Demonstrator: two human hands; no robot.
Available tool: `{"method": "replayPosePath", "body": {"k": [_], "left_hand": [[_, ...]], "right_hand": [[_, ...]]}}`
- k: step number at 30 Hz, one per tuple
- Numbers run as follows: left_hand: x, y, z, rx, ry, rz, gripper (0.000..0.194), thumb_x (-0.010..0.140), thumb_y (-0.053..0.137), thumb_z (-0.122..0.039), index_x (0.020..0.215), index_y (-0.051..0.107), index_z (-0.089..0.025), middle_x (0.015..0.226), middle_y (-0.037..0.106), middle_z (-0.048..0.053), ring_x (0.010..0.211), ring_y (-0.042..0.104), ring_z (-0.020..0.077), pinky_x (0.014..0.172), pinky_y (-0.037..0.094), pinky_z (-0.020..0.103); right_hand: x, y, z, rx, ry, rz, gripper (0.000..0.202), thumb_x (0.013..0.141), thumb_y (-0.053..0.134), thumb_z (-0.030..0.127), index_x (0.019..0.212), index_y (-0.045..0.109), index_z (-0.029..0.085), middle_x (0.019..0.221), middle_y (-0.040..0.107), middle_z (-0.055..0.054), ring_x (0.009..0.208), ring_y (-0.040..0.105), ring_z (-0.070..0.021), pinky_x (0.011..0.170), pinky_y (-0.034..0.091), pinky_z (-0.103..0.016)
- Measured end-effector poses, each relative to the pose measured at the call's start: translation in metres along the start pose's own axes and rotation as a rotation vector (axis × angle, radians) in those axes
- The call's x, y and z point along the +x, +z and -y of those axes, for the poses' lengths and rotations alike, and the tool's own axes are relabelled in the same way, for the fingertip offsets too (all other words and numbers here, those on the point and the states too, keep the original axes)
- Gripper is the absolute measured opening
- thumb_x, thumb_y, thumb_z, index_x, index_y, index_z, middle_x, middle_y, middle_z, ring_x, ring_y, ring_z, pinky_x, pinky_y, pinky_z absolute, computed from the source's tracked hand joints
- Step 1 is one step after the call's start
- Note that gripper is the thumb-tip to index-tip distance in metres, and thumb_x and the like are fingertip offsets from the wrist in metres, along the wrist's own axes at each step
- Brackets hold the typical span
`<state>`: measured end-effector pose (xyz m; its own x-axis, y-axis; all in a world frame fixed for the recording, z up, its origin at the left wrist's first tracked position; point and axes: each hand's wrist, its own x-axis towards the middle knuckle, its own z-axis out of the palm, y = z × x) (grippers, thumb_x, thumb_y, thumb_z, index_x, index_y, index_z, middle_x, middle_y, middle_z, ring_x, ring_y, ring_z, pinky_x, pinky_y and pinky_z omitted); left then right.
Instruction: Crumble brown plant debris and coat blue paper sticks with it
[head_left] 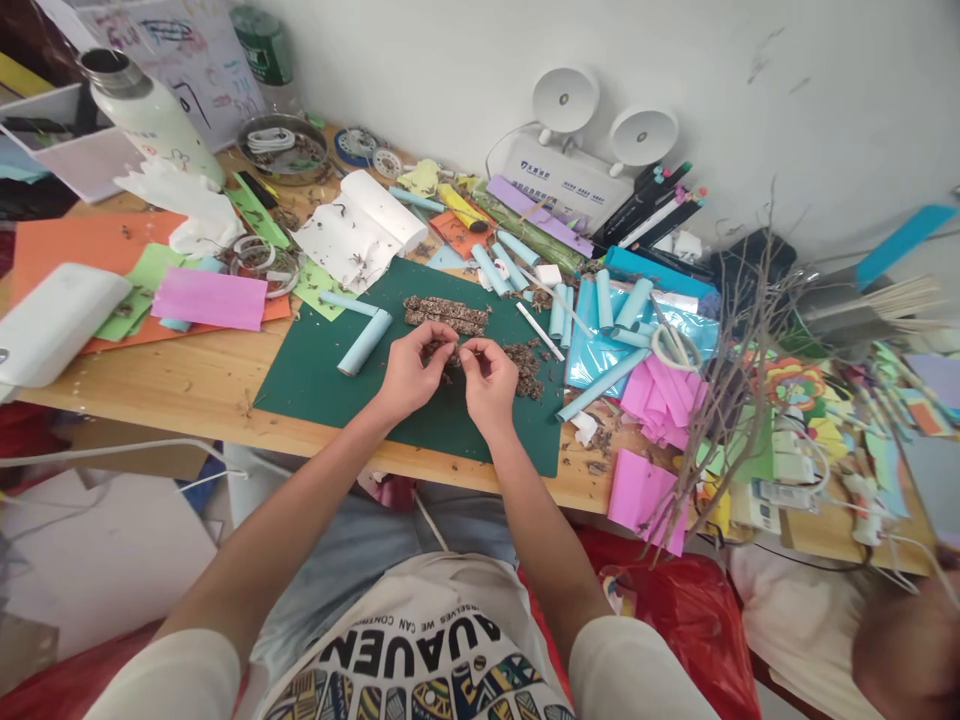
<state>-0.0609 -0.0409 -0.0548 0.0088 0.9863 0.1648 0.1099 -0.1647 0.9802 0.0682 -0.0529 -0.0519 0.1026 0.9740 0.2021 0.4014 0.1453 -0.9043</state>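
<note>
Over the dark green mat (pixel 315 370), my left hand (pixel 414 372) and my right hand (pixel 487 385) meet fingertip to fingertip, both pinched on small brown crumbly bits. Just beyond them lies a bundle of rolls coated in brown material (pixel 446 314). A heap of loose brown bits (pixel 529 368) sits right of my right hand. To the left of my left hand, a thick light blue paper roll (pixel 364 342) touches a thinner one (pixel 349 302). A thin white stick (pixel 540 331) lies at the mat's upper right.
Blue paper rolls (pixel 604 300), pink paper (pixel 649 500) and dry twigs (pixel 739 400) are on the right. At the left are a white bottle (pixel 154 115), orange paper (pixel 67 245) and a white case (pixel 60 325). A two-headed lamp (pixel 570 180) stands by the wall.
</note>
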Motion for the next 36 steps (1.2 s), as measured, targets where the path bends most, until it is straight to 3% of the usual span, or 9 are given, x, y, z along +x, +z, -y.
{"method": "replayPosePath", "body": {"k": [6, 12, 19, 24, 29, 36], "left_hand": [[0.004, -0.004, 0.003, -0.066, -0.053, 0.022, 0.016, 0.088, 0.061, -0.032, 0.091, 0.065, -0.017, 0.081, 0.065, 0.003, 0.071, 0.059, 0.0137, 0.067, 0.050, 0.026], [0.004, -0.007, 0.003, -0.021, 0.102, 0.087, 0.019, 0.088, 0.061, -0.028, 0.101, 0.071, -0.019, 0.111, 0.065, 0.010, 0.103, 0.062, 0.0206, 0.082, 0.053, 0.030], [0.001, -0.003, 0.016, -0.043, -0.004, 0.092, 0.021, 0.086, 0.063, -0.028, 0.104, 0.068, -0.019, 0.088, 0.069, 0.004, 0.070, 0.063, 0.0147, 0.062, 0.054, 0.026], [0.002, -0.004, 0.014, -0.069, -0.046, 0.049, 0.015, 0.085, 0.063, -0.027, 0.096, 0.067, -0.018, 0.078, 0.068, 0.002, 0.071, 0.066, 0.0148, 0.066, 0.054, 0.026], [0.002, -0.004, 0.014, -0.131, -0.048, 0.044, 0.021, 0.080, 0.069, -0.027, 0.098, 0.066, -0.017, 0.088, 0.070, 0.004, 0.079, 0.068, 0.0164, 0.070, 0.056, 0.027], [-0.001, -0.002, 0.013, -0.056, -0.043, 0.068, 0.016, 0.081, 0.070, -0.029, 0.091, 0.068, -0.017, 0.076, 0.069, 0.002, 0.067, 0.067, 0.0153, 0.062, 0.056, 0.026]], "right_hand": [[0.002, -0.003, -0.003, -0.003, -0.007, -0.035, 0.018, 0.091, 0.050, 0.032, 0.091, 0.062, 0.019, 0.088, 0.067, -0.005, 0.080, 0.062, -0.0163, 0.076, 0.053, -0.028], [-0.002, -0.005, 0.002, -0.057, -0.124, -0.044, 0.022, 0.091, 0.053, 0.028, 0.105, 0.068, 0.020, 0.107, 0.070, -0.009, 0.097, 0.066, -0.0194, 0.086, 0.055, -0.033], [-0.004, -0.003, -0.007, 0.021, -0.120, -0.115, 0.017, 0.088, 0.059, 0.030, 0.089, 0.074, 0.021, 0.091, 0.074, -0.006, 0.084, 0.069, -0.0193, 0.079, 0.057, -0.034], [-0.003, -0.007, -0.009, 0.137, -0.038, -0.141, 0.017, 0.088, 0.059, 0.030, 0.090, 0.072, 0.019, 0.086, 0.073, -0.006, 0.075, 0.068, -0.0182, 0.069, 0.057, -0.031], [-0.004, -0.009, -0.006, 0.039, -0.185, -0.054, 0.018, 0.089, 0.059, 0.026, 0.099, 0.074, 0.023, 0.102, 0.073, -0.007, 0.093, 0.069, -0.0199, 0.083, 0.057, -0.035], [-0.004, -0.009, -0.004, -0.142, -0.270, -0.057, 0.017, 0.091, 0.052, 0.022, 0.087, 0.068, 0.020, 0.088, 0.070, -0.007, 0.082, 0.065, -0.0191, 0.077, 0.054, -0.033]]}}
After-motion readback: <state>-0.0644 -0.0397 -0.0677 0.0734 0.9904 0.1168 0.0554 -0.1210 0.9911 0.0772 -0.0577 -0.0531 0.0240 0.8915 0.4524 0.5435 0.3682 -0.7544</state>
